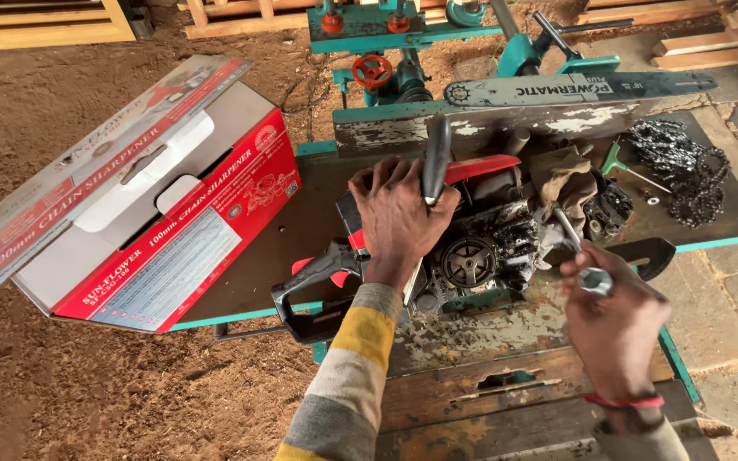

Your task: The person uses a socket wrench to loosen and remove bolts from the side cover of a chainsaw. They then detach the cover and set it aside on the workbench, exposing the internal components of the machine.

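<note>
Left hand point(399, 218) was closed around the front handle point(436, 158) of the chainsaw body point(471, 252) on the workbench point(301, 230), while the right hand point(612, 320), just right of it, pinched a socket wrench point(581, 256) angled up-left toward the engine

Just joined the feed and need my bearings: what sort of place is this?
Most likely a woodworking or sawmill workshop. Sawdust covers the floor, stacked timber lies behind, and a stripped chainsaw sits on a worn teal machine table, steadied by the left hand.
</note>
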